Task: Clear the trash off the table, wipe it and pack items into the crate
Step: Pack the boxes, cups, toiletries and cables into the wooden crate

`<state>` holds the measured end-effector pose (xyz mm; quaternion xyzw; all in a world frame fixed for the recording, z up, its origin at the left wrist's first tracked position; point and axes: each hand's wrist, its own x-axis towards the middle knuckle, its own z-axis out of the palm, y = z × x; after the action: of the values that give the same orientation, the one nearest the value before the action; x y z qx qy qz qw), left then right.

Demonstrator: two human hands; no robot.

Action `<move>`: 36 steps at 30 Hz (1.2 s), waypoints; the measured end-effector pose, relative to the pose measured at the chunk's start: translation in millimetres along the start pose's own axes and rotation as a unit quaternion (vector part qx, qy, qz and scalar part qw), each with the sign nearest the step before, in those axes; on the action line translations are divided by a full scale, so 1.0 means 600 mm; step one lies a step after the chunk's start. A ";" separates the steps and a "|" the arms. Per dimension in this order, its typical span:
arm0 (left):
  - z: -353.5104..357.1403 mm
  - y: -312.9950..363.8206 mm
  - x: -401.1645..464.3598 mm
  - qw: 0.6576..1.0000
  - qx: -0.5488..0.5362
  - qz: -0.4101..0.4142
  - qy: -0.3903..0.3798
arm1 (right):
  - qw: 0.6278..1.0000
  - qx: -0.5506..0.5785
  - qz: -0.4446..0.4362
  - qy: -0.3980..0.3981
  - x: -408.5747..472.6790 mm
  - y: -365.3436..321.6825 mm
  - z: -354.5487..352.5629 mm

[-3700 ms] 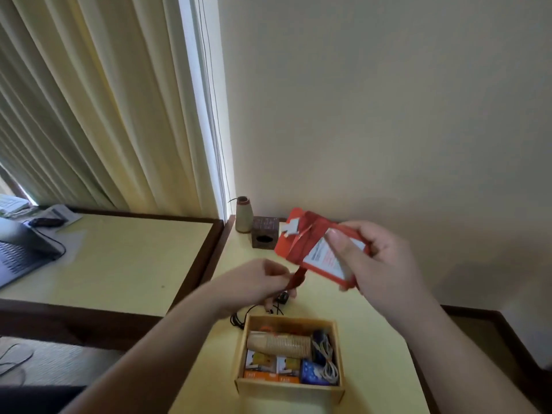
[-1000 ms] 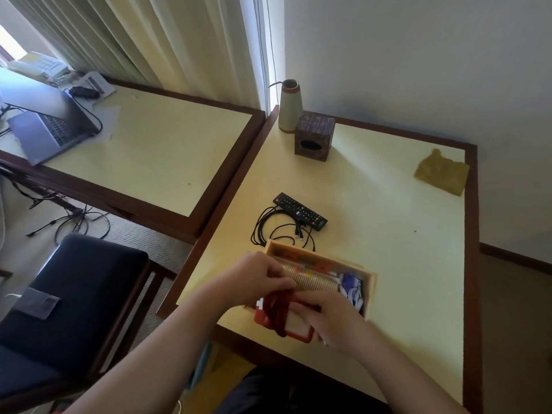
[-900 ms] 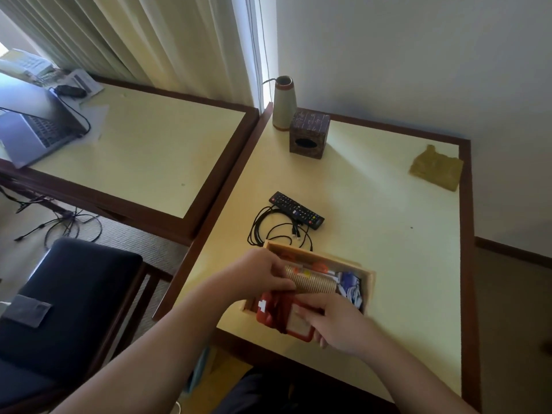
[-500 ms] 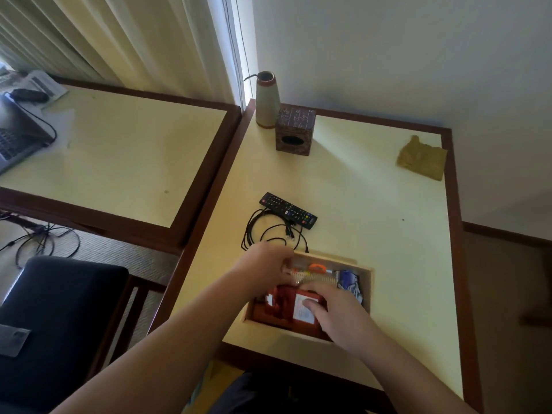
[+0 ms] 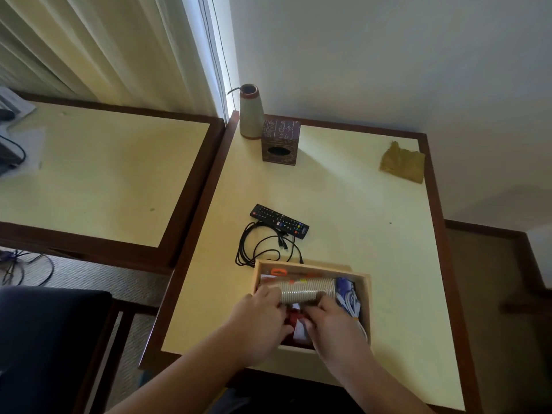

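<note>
A small wooden crate (image 5: 365,297) sits near the front edge of the yellow table (image 5: 358,210). Inside lie a stack of ribbed paper cups (image 5: 307,289) on its side, a blue packet (image 5: 345,286) and a white cable. My left hand (image 5: 260,321) and my right hand (image 5: 331,327) are both in the crate's near half, pressing a red pouch (image 5: 294,319) down; only a small part of it shows between them. A black remote (image 5: 279,221) and a coiled black cable (image 5: 265,246) lie just behind the crate. A yellow cloth (image 5: 403,162) rests at the far right corner.
A brown tissue box (image 5: 279,143) and a tapered vase (image 5: 250,115) stand at the far left corner by the wall. A second yellow table (image 5: 98,174) adjoins on the left. A dark chair seat (image 5: 44,339) is at lower left, curtains behind.
The red pouch was held up in the air, then brought down and pushed into the crate's near side. Both hands have sunk deeper into the crate and cover most of the pouch.
</note>
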<state>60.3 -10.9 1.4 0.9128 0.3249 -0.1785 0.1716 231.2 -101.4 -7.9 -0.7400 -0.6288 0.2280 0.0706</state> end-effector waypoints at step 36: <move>0.039 -0.028 0.018 0.964 -0.164 -0.058 0.202 | 0.988 0.098 0.106 -0.061 0.330 0.009 -0.090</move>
<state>52.4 -2.9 -27.2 0.8687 0.4300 0.0559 0.2396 279.8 98.0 -11.1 -0.7770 -0.5245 0.3388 0.0796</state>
